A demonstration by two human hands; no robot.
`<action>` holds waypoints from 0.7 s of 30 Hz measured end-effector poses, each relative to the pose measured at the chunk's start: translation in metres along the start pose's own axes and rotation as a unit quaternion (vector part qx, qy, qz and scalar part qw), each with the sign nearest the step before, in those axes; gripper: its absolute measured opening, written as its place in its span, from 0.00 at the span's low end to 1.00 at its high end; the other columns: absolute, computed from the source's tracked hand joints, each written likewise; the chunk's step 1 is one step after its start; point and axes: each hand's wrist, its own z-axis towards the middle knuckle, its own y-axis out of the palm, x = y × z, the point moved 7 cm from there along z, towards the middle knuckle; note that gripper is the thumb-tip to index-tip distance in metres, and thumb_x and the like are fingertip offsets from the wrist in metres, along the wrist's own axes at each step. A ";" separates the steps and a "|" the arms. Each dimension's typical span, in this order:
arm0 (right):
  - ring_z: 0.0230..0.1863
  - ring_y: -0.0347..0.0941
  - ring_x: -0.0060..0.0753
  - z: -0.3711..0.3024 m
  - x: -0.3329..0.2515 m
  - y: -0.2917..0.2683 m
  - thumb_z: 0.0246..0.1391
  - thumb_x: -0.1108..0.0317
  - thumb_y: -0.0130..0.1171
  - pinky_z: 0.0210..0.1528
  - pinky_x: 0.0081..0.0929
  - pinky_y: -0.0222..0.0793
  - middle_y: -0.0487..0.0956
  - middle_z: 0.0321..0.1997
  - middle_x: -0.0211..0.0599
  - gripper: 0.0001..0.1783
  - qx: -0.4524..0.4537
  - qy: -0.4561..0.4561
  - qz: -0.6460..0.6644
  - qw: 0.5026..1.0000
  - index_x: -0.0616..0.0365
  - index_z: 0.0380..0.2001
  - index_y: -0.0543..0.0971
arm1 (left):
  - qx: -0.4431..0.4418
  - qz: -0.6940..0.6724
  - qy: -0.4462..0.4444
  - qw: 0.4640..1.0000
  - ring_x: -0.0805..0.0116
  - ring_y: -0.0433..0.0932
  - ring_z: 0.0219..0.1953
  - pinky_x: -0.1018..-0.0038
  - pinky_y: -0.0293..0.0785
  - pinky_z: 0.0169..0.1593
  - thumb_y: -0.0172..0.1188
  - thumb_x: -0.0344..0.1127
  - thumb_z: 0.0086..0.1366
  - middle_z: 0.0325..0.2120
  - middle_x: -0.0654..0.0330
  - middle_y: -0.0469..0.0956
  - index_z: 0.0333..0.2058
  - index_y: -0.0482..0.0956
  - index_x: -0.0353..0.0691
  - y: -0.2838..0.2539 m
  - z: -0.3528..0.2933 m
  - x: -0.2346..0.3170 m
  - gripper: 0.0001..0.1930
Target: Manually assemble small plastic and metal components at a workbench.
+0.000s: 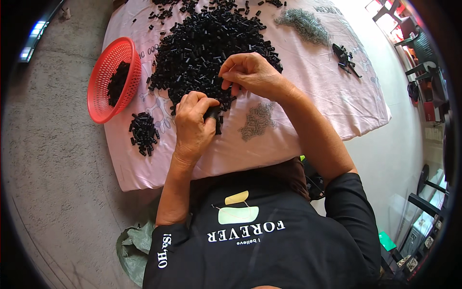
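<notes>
A large heap of small black plastic pieces [207, 45] covers the middle of the cloth-covered table. At the heap's near edge, my left hand [192, 120] is closed, with a small black plastic piece [211, 113] between its thumb and forefinger. Just beyond it and to the right, my right hand [252, 74] hovers over the heap's near right side. Its thumb and forefinger are pinched together; whatever is between them is too small to make out. Close by my hands lies a small patch of thin silvery metal parts [258, 121], perhaps springs or pins.
On the left edge leans a red perforated basket [98, 103] holding black pieces. A smaller black pile [144, 134] lies nearer me. Far right are a silvery metal pile [305, 26] and several longer black parts [345, 60]. The pink cloth [332, 103] is wrinkled.
</notes>
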 end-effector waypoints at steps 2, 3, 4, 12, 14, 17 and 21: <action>0.24 0.75 0.13 -0.001 -0.002 -0.002 0.62 0.66 0.57 0.26 0.12 0.68 0.82 0.29 0.30 0.08 0.011 -0.005 -0.008 1.000 0.59 0.38 0.79 | -0.005 0.008 0.005 1.000 0.57 0.73 0.38 0.65 0.68 0.45 0.60 0.21 0.48 0.31 0.58 0.74 0.33 0.81 0.37 0.002 0.001 0.005 0.12; 0.24 0.75 0.13 -0.002 -0.002 -0.002 0.62 0.66 0.57 0.26 0.12 0.68 0.82 0.29 0.30 0.08 0.010 -0.006 -0.008 1.000 0.59 0.38 0.79 | -0.004 0.008 0.005 1.000 0.57 0.73 0.38 0.65 0.68 0.45 0.60 0.21 0.48 0.31 0.58 0.74 0.33 0.81 0.37 0.003 0.002 0.006 0.12; 0.24 0.75 0.13 -0.002 -0.003 -0.002 0.62 0.66 0.57 0.26 0.12 0.68 0.82 0.29 0.30 0.08 0.010 -0.009 -0.007 1.000 0.59 0.38 0.79 | -0.011 0.021 0.010 1.000 0.58 0.73 0.39 0.65 0.66 0.46 0.59 0.23 0.47 0.32 0.58 0.73 0.33 0.81 0.38 0.005 0.002 0.008 0.12; 0.24 0.75 0.13 0.000 -0.001 -0.002 0.62 0.66 0.57 0.26 0.12 0.68 0.82 0.29 0.30 0.08 0.011 -0.010 -0.009 1.000 0.60 0.38 0.79 | -0.041 0.069 0.007 0.997 0.59 0.72 0.42 0.66 0.61 0.50 0.58 0.26 0.43 0.34 0.59 0.74 0.36 0.82 0.38 0.012 0.003 0.009 0.17; 0.25 0.75 0.13 0.000 -0.002 -0.003 0.62 0.66 0.57 0.26 0.12 0.69 0.82 0.29 0.30 0.08 0.012 -0.011 -0.008 1.000 0.60 0.38 0.79 | -0.041 0.070 0.005 0.997 0.59 0.72 0.42 0.66 0.61 0.49 0.59 0.26 0.44 0.34 0.59 0.74 0.36 0.81 0.38 0.012 0.003 0.009 0.16; 0.25 0.75 0.13 -0.001 -0.004 -0.005 0.62 0.67 0.57 0.27 0.12 0.69 0.82 0.29 0.30 0.08 0.023 -0.013 -0.013 1.000 0.60 0.38 0.79 | -0.037 0.060 0.000 0.997 0.58 0.71 0.41 0.63 0.61 0.49 0.57 0.25 0.42 0.35 0.58 0.73 0.35 0.81 0.39 0.013 0.003 0.009 0.17; 0.26 0.75 0.13 -0.001 -0.006 -0.013 0.62 0.67 0.57 0.27 0.12 0.70 0.82 0.29 0.30 0.07 0.052 -0.024 -0.009 0.998 0.59 0.39 0.79 | -0.016 0.041 0.001 0.999 0.59 0.72 0.41 0.64 0.61 0.49 0.57 0.25 0.42 0.34 0.59 0.73 0.36 0.81 0.39 0.013 0.004 0.011 0.17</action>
